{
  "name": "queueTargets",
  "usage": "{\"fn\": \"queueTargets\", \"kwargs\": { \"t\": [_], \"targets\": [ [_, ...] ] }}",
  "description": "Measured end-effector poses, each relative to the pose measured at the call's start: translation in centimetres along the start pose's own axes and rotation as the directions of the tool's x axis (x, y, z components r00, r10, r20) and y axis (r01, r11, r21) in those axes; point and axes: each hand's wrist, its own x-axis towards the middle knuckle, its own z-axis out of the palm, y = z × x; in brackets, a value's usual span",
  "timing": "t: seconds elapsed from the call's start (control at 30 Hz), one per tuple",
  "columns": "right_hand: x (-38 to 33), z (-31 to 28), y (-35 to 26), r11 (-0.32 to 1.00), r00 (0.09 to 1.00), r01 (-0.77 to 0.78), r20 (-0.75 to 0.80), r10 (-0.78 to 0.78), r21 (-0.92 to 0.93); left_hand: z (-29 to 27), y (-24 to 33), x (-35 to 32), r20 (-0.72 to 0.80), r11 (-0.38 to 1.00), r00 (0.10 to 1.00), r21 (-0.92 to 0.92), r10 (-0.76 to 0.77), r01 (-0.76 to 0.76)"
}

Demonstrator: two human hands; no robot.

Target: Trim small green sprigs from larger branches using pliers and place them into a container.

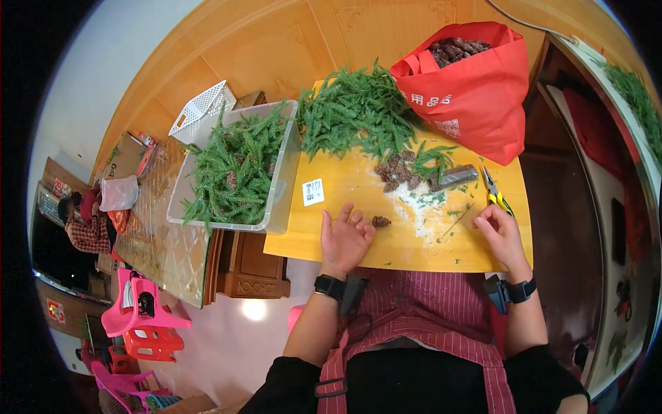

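Observation:
My left hand [347, 238] lies palm up at the front edge of the yellow table [310, 238], fingers apart and slightly curled, holding nothing. Just right of its fingertips is a single small pine cone [380, 221]. My right hand [502, 236] is closed in a pinch at the table's right front; what it holds, if anything, cannot be made out. A thin stem [455, 222] lies left of those fingers. Beyond them rest yellow-handled pliers [498, 195]. Several pine cones [394, 171] sit mid-table beside white powder [417, 201] and a clear-wrapped dark bundle [455, 177].
Green artificial pine sprigs [358, 114] are heaped at the back. A red bag [469, 96] of pine cones stands back right. Left is a clear plastic bin [279, 186] full of sprigs, near a white basket [203, 114]. A white card [312, 192] lies on the table. Pink chairs [134, 303] stand further left.

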Motion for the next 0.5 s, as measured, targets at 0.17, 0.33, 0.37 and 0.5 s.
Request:
{"fn": "queueTargets", "kwargs": {
  "t": [0.17,0.33,0.37,0.5],
  "targets": [
    [-0.02,0.08,-0.12,1.0,1.0,0.01,0.005,-0.01,0.016,-0.25,0.02,0.25,0.005,1.0,1.0,0.008,-0.001,0.001],
    [0.06,0.16,-0.28,0.999,1.0,0.005,0.008,-0.005,0.038,-0.2,0.08,0.25,0.018,1.0,1.0,0.012,-0.01,0.01],
    [0.01,0.13,-0.28,0.999,1.0,0.005,0.007,-0.005,0.039,-0.11,0.05,0.23,0.011,1.0,1.0,0.019,-0.009,0.009],
    [-0.15,0.04,-0.76,1.0,1.0,-0.003,0.011,0.002,0.026,-0.23,-0.02,0.15,0.012,1.0,1.0,0.015,-0.012,0.012]
  ]
}}
